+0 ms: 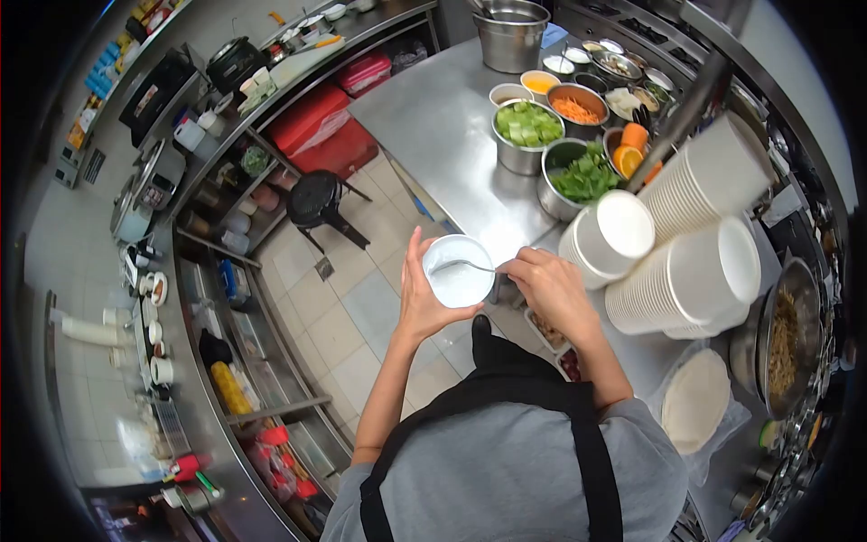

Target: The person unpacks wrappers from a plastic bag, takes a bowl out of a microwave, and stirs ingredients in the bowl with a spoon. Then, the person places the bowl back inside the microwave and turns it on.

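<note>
We hold the round, white cup (465, 291) at 12 o'clock from our torso, mouth upward, fingers of our left hand (418, 294) spread around its side. The slim, bowed metal utensil (467, 263) points toward 9 o'clock, long axis 3-to-9; fingers of our right hand (547, 285) pinch its handle.

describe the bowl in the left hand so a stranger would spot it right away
Find the big steel table, then the black apron beside it. Held in front of that apron, in the left hand, is a round white bowl. Unlike the nested white containers nearby, it is single, and the right hand holds a metal utensil in it.
</note>
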